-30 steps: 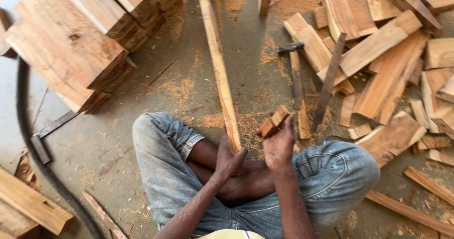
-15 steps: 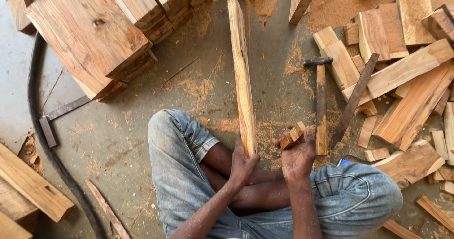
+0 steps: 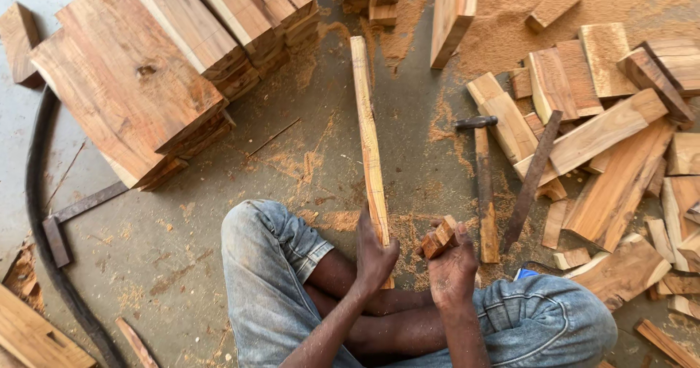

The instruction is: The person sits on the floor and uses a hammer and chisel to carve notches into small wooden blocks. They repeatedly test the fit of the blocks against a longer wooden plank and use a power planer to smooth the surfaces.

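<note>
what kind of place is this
Most likely a woodworking shop floor: stacked sawn planks, sawdust strewn over concrete, and a hammer lying among offcuts near the seated person.

Rough-sawn reddish wood makes up the long strip (image 3: 368,138), the small block (image 3: 438,238) and the stacked planks (image 3: 131,84); the hammer (image 3: 481,186) has a dull metal head; the floor (image 3: 182,266) is matt, dusty concrete.
</note>
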